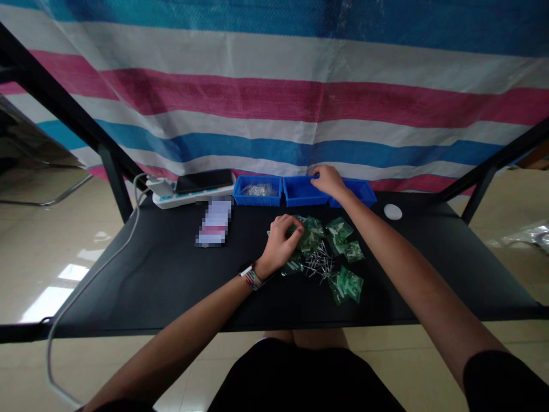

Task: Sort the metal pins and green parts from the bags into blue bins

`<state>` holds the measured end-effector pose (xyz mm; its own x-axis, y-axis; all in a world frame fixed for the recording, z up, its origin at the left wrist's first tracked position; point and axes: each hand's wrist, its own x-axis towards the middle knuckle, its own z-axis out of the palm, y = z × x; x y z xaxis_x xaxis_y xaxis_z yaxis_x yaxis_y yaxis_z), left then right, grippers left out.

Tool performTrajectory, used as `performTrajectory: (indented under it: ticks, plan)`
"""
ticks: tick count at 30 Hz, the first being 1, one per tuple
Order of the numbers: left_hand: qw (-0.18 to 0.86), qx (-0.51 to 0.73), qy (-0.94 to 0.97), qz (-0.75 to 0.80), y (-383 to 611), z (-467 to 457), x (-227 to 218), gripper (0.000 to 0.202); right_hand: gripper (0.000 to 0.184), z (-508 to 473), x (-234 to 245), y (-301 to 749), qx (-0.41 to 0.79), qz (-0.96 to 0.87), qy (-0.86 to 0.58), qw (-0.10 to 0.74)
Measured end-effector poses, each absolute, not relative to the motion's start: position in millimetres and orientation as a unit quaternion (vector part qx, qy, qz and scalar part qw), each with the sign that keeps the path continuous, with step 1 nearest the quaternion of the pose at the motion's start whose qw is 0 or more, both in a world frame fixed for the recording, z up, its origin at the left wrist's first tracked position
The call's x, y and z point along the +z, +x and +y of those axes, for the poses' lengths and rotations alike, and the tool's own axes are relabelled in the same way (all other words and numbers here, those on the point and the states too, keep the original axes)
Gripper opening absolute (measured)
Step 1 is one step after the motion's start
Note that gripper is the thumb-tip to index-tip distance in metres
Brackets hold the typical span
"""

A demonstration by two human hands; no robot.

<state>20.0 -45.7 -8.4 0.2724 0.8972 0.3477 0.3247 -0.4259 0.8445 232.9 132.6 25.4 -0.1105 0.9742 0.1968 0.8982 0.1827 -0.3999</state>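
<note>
My left hand (281,243) rests at the left side of a pile of small green plastic packets (312,232). Its fingers are loosely curved, thumb a little apart, with nothing visible in them. Just to the right of it lies a heap of thin silver nails or rivets (319,262); their exact kind is too small to tell. My right hand (329,182) hovers over the right part of the middle blue bin (300,200), fingers bent together. What they pinch, if anything, is hidden. More green packets (346,284) lie near the front of the heap.
A left blue bin (257,200) contains clear bags of small silver parts. The right blue bin (364,191) is partly behind my arm. A power strip (193,197) carries a dark phone (203,181). A blurred phone-like rectangle (215,220) and a white disc (392,212) lie on the black table.
</note>
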Motion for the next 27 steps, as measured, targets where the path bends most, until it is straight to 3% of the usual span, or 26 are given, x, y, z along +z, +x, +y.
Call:
performTrajectory:
  ticks: [4,10,14,18,23,27]
  plan:
    - [0.414,0.505,0.642,0.402,18.5,-40.1,-10.4,0.022,0.028,113.4,24.1,223.7,0.012,-0.741,-0.626,0.241]
    - [0.484,0.588,0.519,0.388,15.2,-29.6,-18.4,0.024,0.017,8.2,44.3,183.0,-0.016,-0.771,-0.489,0.407]
    - [0.499,0.619,0.483,0.367,14.6,-21.5,-26.8,0.024,0.01,-92.9,40.4,143.5,0.048,-0.874,-0.362,0.322]
    - [0.528,0.656,0.404,0.356,15.4,-14.0,-31.7,0.022,0.012,-140.0,17.4,115.1,0.016,-0.903,-0.373,0.214]
    - [0.568,0.654,0.364,0.343,13.6,-11.7,-30.7,0.021,0.01,-138.5,-3.3,102.3,-0.022,-0.888,-0.411,0.205]
    - [0.535,0.648,0.407,0.357,14.4,-15.0,-26.8,0.022,0.013,-141.4,-5.8,105.2,-0.023,-0.885,-0.411,0.216]
